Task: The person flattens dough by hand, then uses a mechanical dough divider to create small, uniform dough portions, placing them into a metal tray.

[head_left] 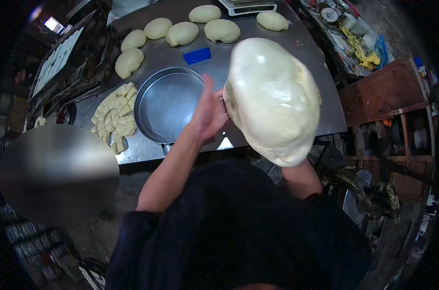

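- Tray of white pieces (60, 55): at the far left edge, rows of small pale pieces on a dark tray, well apart from both hands.
- Cut dough round (115, 117): a flat disc already divided into small blocks, lying on the metal table (258, 50) just beside the pan's left rim.
- Round metal pan (167, 104): empty, shallow, near the table's front edge; the left hand is raised in front of its right side.
- Dough balls (182, 33): seven rounded portions in an arc across the far side of the table; a blue scraper (197, 56) lies between them and the pan.
- Left hand (209, 112): open, fingers extended, palm pressed flat against the left flank of the large dough mass (273, 100); it steadies rather than clasps.
- Large dough mass: held in the air above the table's front edge, smooth and sagging downward.
- Right hand: hidden behind and under the dough; only the forearm (300, 180) shows, so its grip cannot be told, though it appears to bear the weight from below.
- Risk: the soft mass hangs partly beyond the table edge; if the flat left palm slips or the dough stretches under its own weight, it could likely tear or fall to the floor rather than onto the table.
- Cluttered shelf (354, 41): at far right, apart from the work.
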Demonstrator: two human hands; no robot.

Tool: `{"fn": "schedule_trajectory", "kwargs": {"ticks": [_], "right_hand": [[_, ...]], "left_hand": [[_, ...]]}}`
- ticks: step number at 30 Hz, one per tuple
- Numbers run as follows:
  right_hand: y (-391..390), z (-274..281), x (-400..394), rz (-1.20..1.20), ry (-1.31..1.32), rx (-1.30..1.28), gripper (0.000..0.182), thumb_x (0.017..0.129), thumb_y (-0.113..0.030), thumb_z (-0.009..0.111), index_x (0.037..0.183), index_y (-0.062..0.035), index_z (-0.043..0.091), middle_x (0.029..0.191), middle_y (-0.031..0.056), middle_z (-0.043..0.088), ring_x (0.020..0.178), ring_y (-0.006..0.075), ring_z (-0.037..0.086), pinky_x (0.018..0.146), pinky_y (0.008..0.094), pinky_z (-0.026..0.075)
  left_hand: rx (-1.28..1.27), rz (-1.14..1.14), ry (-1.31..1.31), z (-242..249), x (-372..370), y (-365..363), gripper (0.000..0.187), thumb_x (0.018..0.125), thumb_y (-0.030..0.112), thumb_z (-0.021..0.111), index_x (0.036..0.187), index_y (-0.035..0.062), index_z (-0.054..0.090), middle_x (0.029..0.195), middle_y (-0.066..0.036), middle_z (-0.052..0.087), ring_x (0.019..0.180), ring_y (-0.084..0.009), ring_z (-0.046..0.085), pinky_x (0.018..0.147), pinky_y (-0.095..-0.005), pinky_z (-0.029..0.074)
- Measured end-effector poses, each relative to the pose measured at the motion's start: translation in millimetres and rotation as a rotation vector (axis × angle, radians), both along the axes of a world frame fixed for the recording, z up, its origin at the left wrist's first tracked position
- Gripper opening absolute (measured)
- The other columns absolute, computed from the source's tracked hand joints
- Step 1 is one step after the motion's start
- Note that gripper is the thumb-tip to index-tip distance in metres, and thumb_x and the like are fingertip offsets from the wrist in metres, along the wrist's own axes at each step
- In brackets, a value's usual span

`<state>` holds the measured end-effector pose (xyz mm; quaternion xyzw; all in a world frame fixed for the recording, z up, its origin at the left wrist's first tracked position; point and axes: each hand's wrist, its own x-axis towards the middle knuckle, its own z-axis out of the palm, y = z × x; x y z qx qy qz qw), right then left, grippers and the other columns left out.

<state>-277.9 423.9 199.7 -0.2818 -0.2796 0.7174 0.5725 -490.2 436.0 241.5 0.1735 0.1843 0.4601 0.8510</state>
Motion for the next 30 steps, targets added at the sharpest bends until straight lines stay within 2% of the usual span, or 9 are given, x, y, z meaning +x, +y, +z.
{"fn": "schedule_trajectory", "kwargs": {"ticks": [4,7,10,15,17,19,21,23,30], "right_hand": [[46.3,17.4,25.7,-0.05,-0.105,0.066,0.06,0.092,-0.038,0.053,0.143,-0.0107,0.036,0.147,0.0119,0.037,0.136,0.028,0.034,0.112,0.0443,0.027],[86.9,44.3,50.8,-0.041,-0.247,0.246,0.06,0.092,-0.036,0.053,0.143,-0.0102,0.036,0.148,0.0128,0.036,0.137,0.0289,0.033,0.113,0.0452,0.026],[123.6,35.7,45.2,0.099,-0.482,0.426,0.06,0.092,-0.035,0.053,0.143,-0.0096,0.036,0.149,0.0137,0.034,0.139,0.0297,0.031,0.114,0.0461,0.025],[170.5,-140.1,-7.2,0.266,-1.733,1.24,0.056,0.092,-0.032,0.054,0.14,-0.0064,0.041,0.147,0.0172,0.038,0.14,0.0315,0.03,0.115,0.0427,0.024],[180.8,-120.0,-5.6,0.289,-1.702,1.235,0.056,0.092,-0.032,0.053,0.139,-0.0058,0.042,0.146,0.0172,0.039,0.139,0.0321,0.031,0.114,0.0421,0.026],[190.0,-89.0,3.7,0.267,-1.333,0.43,0.057,0.091,-0.034,0.052,0.139,-0.0046,0.041,0.148,0.0172,0.035,0.14,0.0349,0.028,0.114,0.0468,0.024],[203.3,-136.1,11.4,-0.03,-1.284,0.717,0.064,0.092,-0.038,0.051,0.144,-0.0056,0.034,0.154,0.015,0.024,0.144,0.0337,0.018,0.115,0.0525,0.017],[214.4,-152.3,22.8,0.0,-2.024,0.792,0.069,0.092,-0.042,0.049,0.147,-0.0061,0.029,0.156,0.0144,0.02,0.145,0.0348,0.014,0.115,0.0547,0.011],[272.9,-127.8,17.3,0.369,-2.071,0.626,0.079,0.089,-0.048,0.049,0.152,-0.0113,0.017,0.158,0.0143,0.01,0.145,0.0387,0.005,0.113,0.0611,0.005]], "left_hand": [[-0.011,0.286,0.413,3.0,18.1,16.3,0.08,0.088,0.07,0.039,0.134,0.004,0.047,0.129,-0.013,0.057,0.116,-0.0233,0.057,0.099,-0.0405,0.045],[-0.06,0.108,0.246,-38.0,-29.6,29.1,0.073,0.093,0.064,0.041,0.134,0.0032,0.045,0.126,-0.015,0.058,0.114,-0.0259,0.057,0.096,-0.0422,0.046],[0.036,0.54,1.221,-65.2,-21.8,55.8,0.051,0.097,0.045,0.049,0.117,-0.0021,0.056,0.102,-0.013,0.066,0.086,-0.0216,0.064,0.073,-0.0327,0.05],[0.362,0.858,1.184,-64.4,24.0,132.2,0.023,0.093,0.018,0.058,0.096,-0.0028,0.067,0.086,-0.011,0.07,0.076,-0.0184,0.066,0.069,-0.0312,0.053],[0.456,0.632,1.587,-83.5,51.3,155.6,0.02,0.088,0.016,0.062,0.102,0.0027,0.068,0.099,-0.016,0.07,0.085,-0.0238,0.069,0.078,-0.0351,0.052],[0.713,0.595,1.755,-145.4,70.5,171.0,0.036,0.091,0.014,0.053,0.125,0.005,0.057,0.124,-0.023,0.059,0.114,-0.0365,0.058,0.093,-0.0436,0.047],[1.086,0.402,2.108,-202.5,72.5,166.9,0.052,0.094,0.022,0.049,0.141,0.0022,0.039,0.146,-0.025,0.036,0.135,-0.041,0.034,0.108,-0.0513,0.031],[0.98,0.18,2.252,-198.2,67.1,168.0,0.064,0.097,0.039,0.04,0.149,0.0042,0.025,0.157,-0.017,0.015,0.145,-0.0368,0.011,0.116,-0.0533,0.01],[0.823,-0.212,2.283,-183.1,57.8,227.3,0.074,0.095,0.054,0.034,0.153,0.015,0.01,0.159,-0.014,0.004,0.145,-0.042,0.001,0.112,-0.0629,0.004]]}}
